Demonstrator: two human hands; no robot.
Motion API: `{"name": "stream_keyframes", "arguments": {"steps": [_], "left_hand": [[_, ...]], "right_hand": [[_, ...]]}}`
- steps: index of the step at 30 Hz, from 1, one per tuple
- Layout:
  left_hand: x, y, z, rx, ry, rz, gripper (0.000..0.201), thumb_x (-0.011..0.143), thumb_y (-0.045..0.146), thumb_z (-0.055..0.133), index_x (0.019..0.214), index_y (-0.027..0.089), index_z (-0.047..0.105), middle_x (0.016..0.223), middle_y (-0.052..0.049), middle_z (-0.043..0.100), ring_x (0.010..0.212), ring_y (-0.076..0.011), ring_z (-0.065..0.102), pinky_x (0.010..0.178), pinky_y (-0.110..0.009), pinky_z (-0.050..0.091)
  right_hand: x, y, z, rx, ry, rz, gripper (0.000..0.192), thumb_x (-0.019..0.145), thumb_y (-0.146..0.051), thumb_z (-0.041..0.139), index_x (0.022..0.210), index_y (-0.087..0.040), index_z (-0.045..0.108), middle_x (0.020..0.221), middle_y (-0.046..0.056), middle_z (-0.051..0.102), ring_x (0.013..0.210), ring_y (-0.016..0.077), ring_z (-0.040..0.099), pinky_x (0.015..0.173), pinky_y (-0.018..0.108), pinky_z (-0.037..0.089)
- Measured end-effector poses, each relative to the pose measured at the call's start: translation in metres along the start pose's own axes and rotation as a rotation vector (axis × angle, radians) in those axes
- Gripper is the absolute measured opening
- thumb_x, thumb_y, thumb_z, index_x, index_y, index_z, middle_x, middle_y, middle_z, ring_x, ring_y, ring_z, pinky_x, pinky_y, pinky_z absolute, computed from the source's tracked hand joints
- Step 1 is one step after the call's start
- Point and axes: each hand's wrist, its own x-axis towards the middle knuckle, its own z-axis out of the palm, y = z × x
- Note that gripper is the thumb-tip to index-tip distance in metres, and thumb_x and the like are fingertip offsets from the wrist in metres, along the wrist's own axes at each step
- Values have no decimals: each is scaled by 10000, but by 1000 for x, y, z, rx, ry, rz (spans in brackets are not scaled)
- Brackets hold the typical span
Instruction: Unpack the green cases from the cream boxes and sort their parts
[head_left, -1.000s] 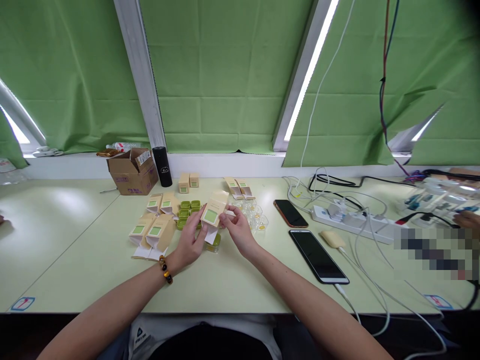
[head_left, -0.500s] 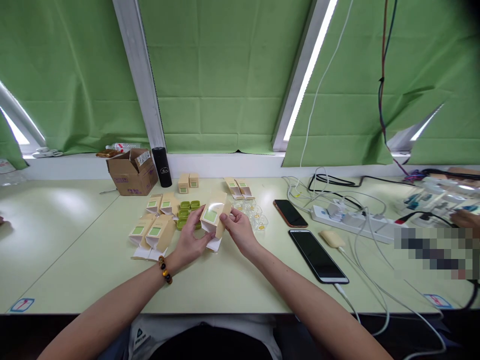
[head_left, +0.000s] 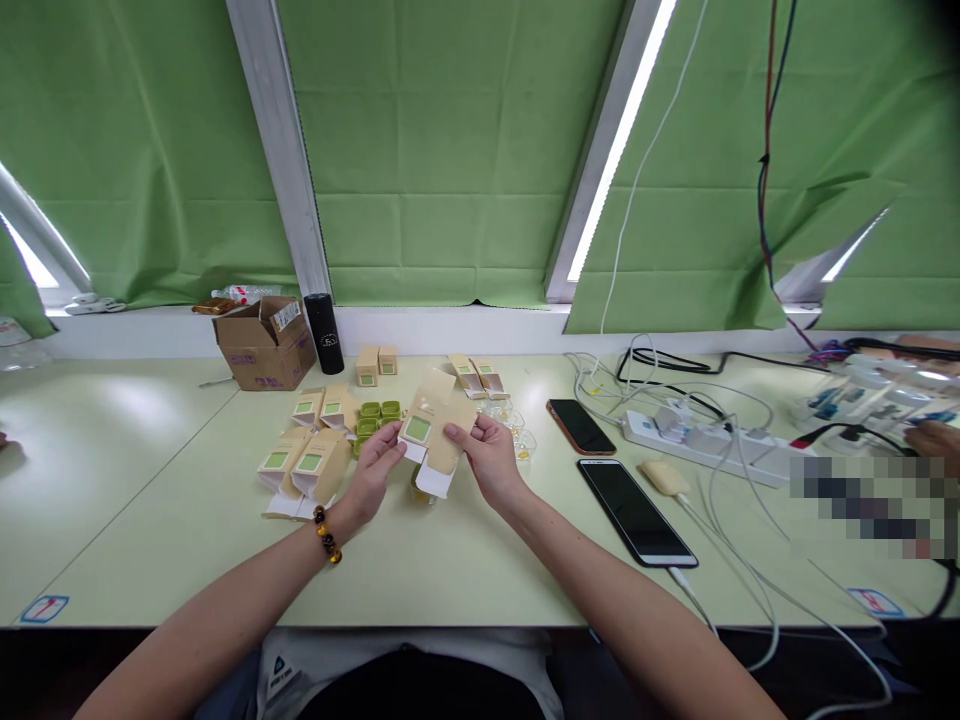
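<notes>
While both forearms reached in from the near edge, the pale green table [head_left: 187,520] carried all items. At far left sat a brown cardboard box [head_left: 264,350] with a black cylinder [head_left: 324,333] just right of it. Right of centre lay two dark phones [head_left: 636,510], the nearer one cabled, and a white power strip [head_left: 705,438]. Left of the hands lay folded tan cartons [head_left: 307,462], with green pots [head_left: 379,414] beyond them.

Above the table at centre was the tan carton with a green label [head_left: 431,440], flaps open. Left hand [head_left: 371,475] pinched its left edge; right hand [head_left: 491,462] gripped its right side.
</notes>
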Motion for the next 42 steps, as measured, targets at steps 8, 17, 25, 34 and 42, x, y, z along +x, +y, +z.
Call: {"name": "stream_keyframes", "arguments": {"steps": [8,17,25,34,42], "left_hand": [[1,6,-1,229,62,75,320,915,466,779,1058,191,700,1054,-93,743,992,-231,682,893,-361,549],[6,3,-8,562,187,515,85,928,289,762,955,241,697,1038,-62,735,1043,-234,650,906,-406,558],[3,15,-13,958,377,971,250,862,39,719,925,281,722,1096,-46,803,1104,-272,597,936,-502,503],[2,17,-17,1102,377,1061,308,816,26,751,887,325,766,1029,-49,786,1095,-285,532,924,-475,461],[0,22,-20,1206,384,1151,343,810,96,825,969,400,820,894,-52,711,987,-269,516,892,-441,384]], "right_hand": [[-5,-4,5,-44,-18,-113,456,688,-521,935,1000,-225,782,959,74,843,854,296,794,799,477,670],[-14,5,2,-389,-18,-621,247,875,-246,780,1119,-267,742,1089,61,781,1012,233,733,869,380,612],[-12,10,-1,-567,-21,-898,332,849,-207,746,1156,-277,640,1341,127,626,1278,317,617,1003,507,574],[-5,15,-4,-643,21,-914,360,856,-218,715,1180,-268,564,1252,121,593,1175,292,608,893,462,595],[-5,14,-5,-734,50,-973,305,896,-208,681,1181,-279,599,1207,101,619,1148,288,602,928,484,557]]}}
